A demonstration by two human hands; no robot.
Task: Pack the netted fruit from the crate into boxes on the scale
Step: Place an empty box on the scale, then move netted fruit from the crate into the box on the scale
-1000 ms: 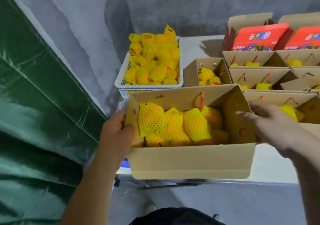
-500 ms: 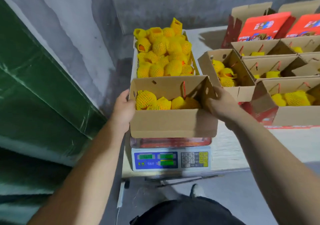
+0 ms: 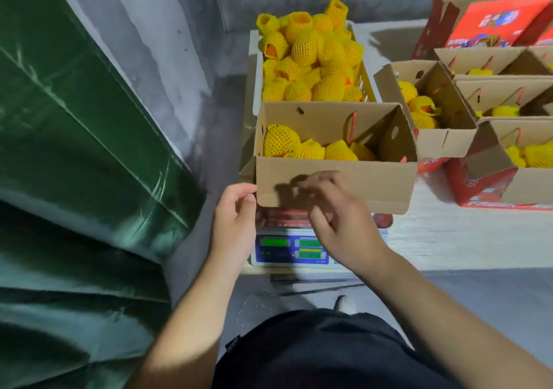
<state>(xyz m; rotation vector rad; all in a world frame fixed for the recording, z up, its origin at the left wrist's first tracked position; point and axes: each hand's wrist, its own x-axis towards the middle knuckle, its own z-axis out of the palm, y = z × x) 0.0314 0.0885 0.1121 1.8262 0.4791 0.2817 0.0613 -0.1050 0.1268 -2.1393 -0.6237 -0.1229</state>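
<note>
Box (image 3: 335,161) sat on the scale (image 3: 291,251) so you could weigh as you filled; crate (image 3: 311,65) of netted fruit (image 3: 308,47) just behind at 12 o'clock for a short reach. Your left hand (image 3: 235,221) touched the box's near-left corner, fingers (image 3: 247,200) loosely curled, gripping nothing. Right hand (image 3: 338,209) hovered at the front wall, fingers half-bent, apart, empty. Filled boxes (image 3: 431,113) at 2 o'clock on the tabletop (image 3: 449,239).
</note>
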